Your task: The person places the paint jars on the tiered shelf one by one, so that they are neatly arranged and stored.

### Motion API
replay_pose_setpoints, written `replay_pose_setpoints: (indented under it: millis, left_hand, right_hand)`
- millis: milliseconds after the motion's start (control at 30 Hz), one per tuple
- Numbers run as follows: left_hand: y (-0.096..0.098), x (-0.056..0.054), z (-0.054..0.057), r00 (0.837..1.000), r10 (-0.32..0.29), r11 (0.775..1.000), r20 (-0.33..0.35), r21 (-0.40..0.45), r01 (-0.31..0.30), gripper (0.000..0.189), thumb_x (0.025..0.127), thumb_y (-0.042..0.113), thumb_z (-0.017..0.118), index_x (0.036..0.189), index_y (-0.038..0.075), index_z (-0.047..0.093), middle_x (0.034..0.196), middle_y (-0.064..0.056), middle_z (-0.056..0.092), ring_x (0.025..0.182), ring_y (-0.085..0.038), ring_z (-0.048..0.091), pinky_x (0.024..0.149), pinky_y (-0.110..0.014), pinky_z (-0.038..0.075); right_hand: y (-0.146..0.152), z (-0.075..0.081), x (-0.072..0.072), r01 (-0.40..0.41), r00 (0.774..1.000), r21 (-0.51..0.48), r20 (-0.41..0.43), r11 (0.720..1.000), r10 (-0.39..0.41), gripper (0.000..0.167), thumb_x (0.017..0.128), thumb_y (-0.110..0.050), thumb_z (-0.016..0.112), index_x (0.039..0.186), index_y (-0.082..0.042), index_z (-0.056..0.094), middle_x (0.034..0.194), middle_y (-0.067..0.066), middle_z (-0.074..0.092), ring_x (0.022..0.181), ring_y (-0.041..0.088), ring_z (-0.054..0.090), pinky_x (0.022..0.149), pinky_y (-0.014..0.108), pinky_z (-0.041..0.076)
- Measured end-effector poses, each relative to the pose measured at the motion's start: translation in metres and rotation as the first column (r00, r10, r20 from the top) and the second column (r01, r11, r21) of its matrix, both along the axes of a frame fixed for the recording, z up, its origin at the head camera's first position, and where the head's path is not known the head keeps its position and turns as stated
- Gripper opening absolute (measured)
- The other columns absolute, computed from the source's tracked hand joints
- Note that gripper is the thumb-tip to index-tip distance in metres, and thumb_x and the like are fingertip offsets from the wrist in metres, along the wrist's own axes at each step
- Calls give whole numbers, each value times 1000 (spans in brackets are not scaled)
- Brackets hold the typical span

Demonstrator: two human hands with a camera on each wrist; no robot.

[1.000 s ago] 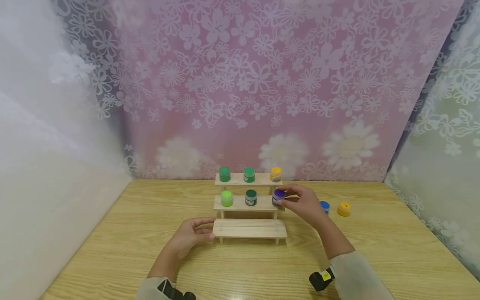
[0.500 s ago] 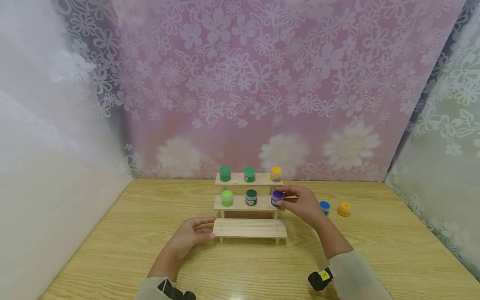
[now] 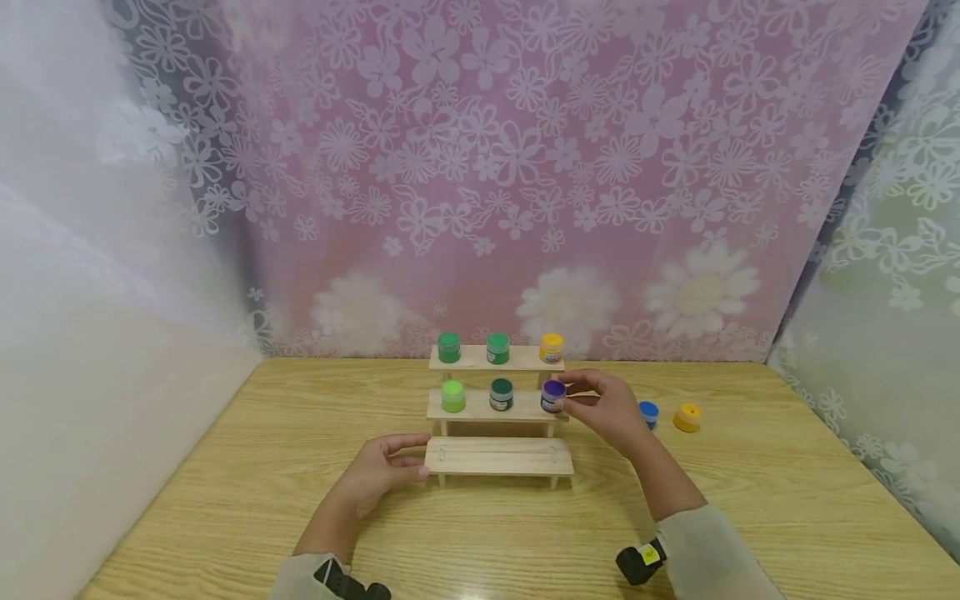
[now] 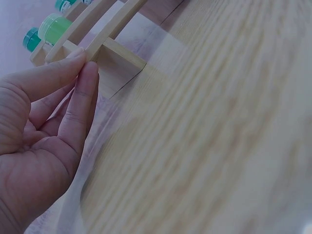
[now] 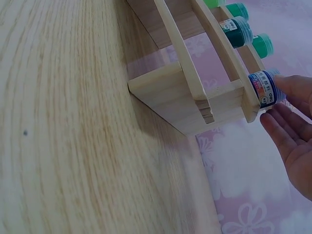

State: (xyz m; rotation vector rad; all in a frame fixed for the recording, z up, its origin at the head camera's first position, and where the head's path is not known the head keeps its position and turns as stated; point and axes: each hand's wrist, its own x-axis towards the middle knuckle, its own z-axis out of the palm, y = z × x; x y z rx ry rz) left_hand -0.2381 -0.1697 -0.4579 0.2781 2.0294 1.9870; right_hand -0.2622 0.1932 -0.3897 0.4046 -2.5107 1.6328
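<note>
A three-tier wooden rack (image 3: 498, 457) stands on the table. My left hand (image 3: 380, 473) pinches the left end of its lowest step between thumb and fingers, as the left wrist view (image 4: 53, 112) also shows. At the right end of the middle step is a small paint jar with a purple lid (image 3: 553, 395), which my right hand (image 3: 606, 410) holds by its side. Its printed label faces the right wrist camera. Left of it on that step are a dark green jar (image 3: 501, 394) and a light green jar (image 3: 453, 396).
On the top step stand two green jars (image 3: 448, 347) and a yellow jar (image 3: 551, 348). A blue-lidded jar (image 3: 648, 414) and another yellow jar (image 3: 687, 417) rest on the table (image 3: 750, 500) to the right. A flowered cloth (image 3: 480, 167) hangs behind.
The purple-lidded jar has shifted slightly left along the middle step, my right hand moving with it. My left hand stays on the lowest step.
</note>
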Motion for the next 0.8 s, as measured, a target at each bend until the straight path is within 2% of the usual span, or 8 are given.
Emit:
replay_pose_setpoints:
  millis: [200, 467, 800]
  left_hand:
    - [0, 0, 0, 1000, -3, 1000, -4, -3, 3, 60, 81, 3, 78, 136, -2, 54, 118, -16, 63, 94, -24, 67, 81, -35, 56]
    - [0, 0, 0, 1000, 1, 1000, -2, -11, -1, 60, 81, 3, 79, 136, -2, 55, 119, -17, 63, 95, -24, 67, 81, -34, 56]
    - [1, 1, 1, 1000, 1, 1000, -4, -16, -1, 59, 81, 3, 78, 136, -2, 55, 120, -17, 62, 96, -24, 67, 82, -35, 56]
  right_hand:
    - [4, 1, 4, 38, 999, 10, -26, 999, -38, 40, 87, -16, 76, 124, -5, 64, 120, 14, 62, 105, 32, 65, 83, 33, 56]
    - [12, -1, 9, 39, 998, -20, -41, 999, -40, 40, 88, -14, 75, 125, -5, 63, 122, 16, 59, 106, 32, 63, 84, 28, 55]
    - [25, 0, 22, 96, 994, -45, -53, 994, -98, 41, 88, -17, 75, 125, -5, 63, 119, 15, 61, 101, 27, 65, 80, 24, 55]
